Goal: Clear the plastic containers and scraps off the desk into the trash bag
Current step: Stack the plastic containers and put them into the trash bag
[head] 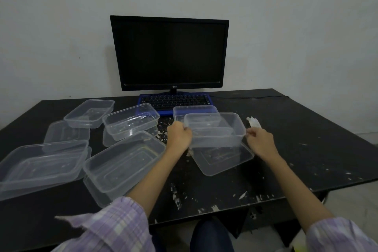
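My left hand (180, 136) and right hand (259, 141) clamp fingers on the short ends of a clear container (214, 129). Its long axis runs left-right between them, above another container (222, 159) on the table (306, 129).

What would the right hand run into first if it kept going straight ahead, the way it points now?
Most likely the crumpled white scrap just beyond the right hand, which is gripping the right edge of the raised clear container. Past that, only bare desk shows; depth is uncertain.
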Action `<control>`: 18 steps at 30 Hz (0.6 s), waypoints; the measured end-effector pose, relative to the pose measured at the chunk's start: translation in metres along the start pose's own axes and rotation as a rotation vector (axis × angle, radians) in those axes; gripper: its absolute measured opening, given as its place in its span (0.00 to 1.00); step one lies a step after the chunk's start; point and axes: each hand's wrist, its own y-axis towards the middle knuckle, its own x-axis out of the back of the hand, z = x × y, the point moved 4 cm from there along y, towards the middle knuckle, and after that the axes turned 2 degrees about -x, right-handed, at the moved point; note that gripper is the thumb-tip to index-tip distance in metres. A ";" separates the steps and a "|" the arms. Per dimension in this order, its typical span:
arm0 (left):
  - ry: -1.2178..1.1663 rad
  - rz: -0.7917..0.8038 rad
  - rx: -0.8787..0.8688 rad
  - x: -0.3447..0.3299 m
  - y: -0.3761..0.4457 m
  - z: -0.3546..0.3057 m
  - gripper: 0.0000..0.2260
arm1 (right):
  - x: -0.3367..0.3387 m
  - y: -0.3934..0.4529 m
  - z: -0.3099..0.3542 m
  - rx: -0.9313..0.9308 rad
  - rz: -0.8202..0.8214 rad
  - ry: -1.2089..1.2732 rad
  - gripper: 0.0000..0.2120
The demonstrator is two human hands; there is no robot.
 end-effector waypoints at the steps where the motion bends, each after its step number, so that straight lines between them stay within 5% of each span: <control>1: 0.011 -0.013 0.000 0.002 0.000 0.000 0.13 | -0.001 0.001 -0.005 -0.012 0.008 -0.076 0.13; 6: 0.006 -0.029 0.028 0.005 0.000 0.005 0.14 | -0.010 -0.001 -0.014 -0.064 0.024 -0.249 0.06; 11: 0.006 -0.034 0.020 0.005 -0.003 0.007 0.09 | -0.011 0.002 -0.014 -0.139 0.049 -0.302 0.10; 18: -0.034 -0.039 0.037 0.005 -0.004 0.007 0.09 | 0.030 0.026 -0.019 -0.224 -0.007 -0.054 0.09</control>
